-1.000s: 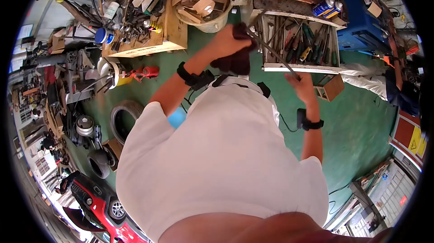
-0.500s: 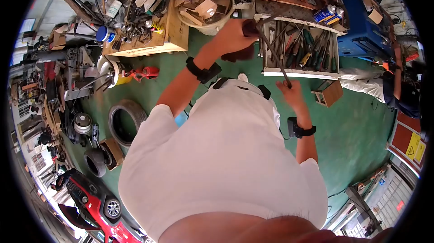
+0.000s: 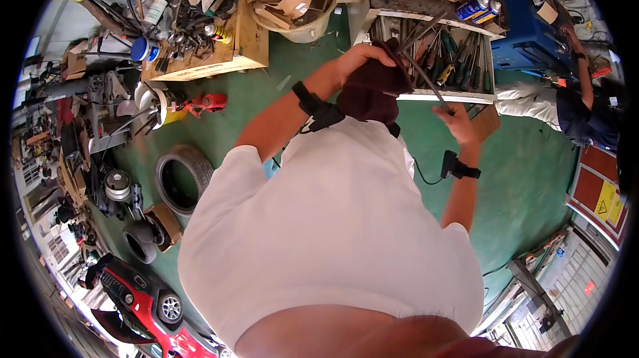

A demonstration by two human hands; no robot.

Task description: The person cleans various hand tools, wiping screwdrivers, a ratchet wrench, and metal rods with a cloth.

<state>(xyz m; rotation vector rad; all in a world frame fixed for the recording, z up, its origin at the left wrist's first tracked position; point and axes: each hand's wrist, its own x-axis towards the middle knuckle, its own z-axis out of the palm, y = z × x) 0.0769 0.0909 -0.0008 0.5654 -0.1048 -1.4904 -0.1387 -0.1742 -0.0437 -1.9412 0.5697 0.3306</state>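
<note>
My left hand (image 3: 363,62) is closed on a dark red cloth (image 3: 373,88), which hangs below the fingers and touches a long dark metal bar. The bar (image 3: 426,77) slants down to the right, and my right hand (image 3: 458,122) grips its lower end. Another dark length of metal crosses near the cloth and points up to the right; whether it is part of the same tool I cannot tell. Behind the bar, an open drawer (image 3: 447,97) holds several screwdrivers (image 3: 466,58) and other long tools.
A wooden box bench (image 3: 246,52) with tools and a bin of cardboard (image 3: 309,30) stand ahead. Spray cans (image 3: 472,7) sit on the cabinet. Left are a tyre (image 3: 183,181), a red jack (image 3: 213,102) and a red car (image 3: 156,315). Another person (image 3: 579,108) is at far right.
The cloth has spread and hangs lower in my left hand, which has shifted right and slightly down. My right hand has moved right and a little up with the bar's end.
</note>
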